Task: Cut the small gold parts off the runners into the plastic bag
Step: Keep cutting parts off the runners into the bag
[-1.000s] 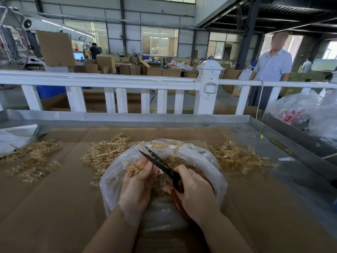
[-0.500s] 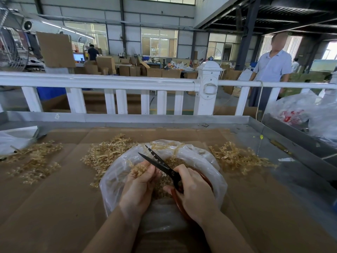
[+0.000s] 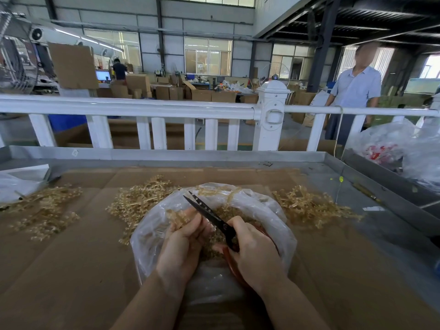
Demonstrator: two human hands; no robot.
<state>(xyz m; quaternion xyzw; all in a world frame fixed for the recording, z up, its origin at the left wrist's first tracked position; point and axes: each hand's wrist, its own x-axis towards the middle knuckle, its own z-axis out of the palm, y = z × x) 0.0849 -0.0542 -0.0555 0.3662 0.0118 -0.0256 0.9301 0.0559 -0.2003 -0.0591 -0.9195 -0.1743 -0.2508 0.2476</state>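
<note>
Both forearms come in from the bottom edge and angle toward each other, so the hands end up nearly touching in the middle. Left hand is back-up, fingers curled forward and pinching a small gold runner at the fingertips. Right hand is also knuckles-up, fingers wrapped round the handles of the scissors — blades slightly parted, pointing up and left past the left fingertips.

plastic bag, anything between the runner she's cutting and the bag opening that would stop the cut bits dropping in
Nothing visible does. The left hand holds the gold runner directly over the open mouth of the plastic bag, and the scissors in the right hand work above that same opening.
</note>
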